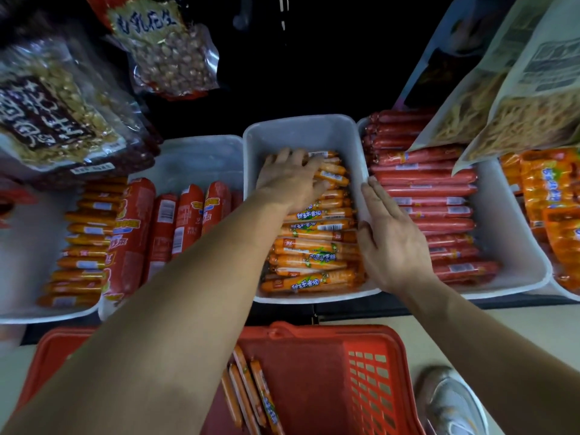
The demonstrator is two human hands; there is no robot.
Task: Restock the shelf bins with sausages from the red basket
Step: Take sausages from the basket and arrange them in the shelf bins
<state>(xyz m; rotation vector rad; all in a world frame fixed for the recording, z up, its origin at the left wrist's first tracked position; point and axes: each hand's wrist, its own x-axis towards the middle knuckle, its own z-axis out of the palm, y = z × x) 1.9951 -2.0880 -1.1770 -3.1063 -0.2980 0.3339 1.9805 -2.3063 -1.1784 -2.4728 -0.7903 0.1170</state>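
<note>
A white shelf bin (301, 128) in the middle holds several orange sausages (314, 246) lying crosswise. My left hand (290, 180) reaches into the far part of this bin, fingers spread flat over the top sausages (332, 175). My right hand (392, 243) lies flat and open against the bin's right wall, fingers straight. Below, the red basket (370, 372) stands on the floor with a few orange sausages (251, 394) left at its bottom, partly hidden by my left forearm.
A bin of long red sausages (433, 196) stands to the right, a bin of thick red sausages (175, 221) and an orange-sausage bin (84, 246) to the left. Bags of peanuts (169, 51) and noodles (518, 98) hang above. My shoe (452, 403) is beside the basket.
</note>
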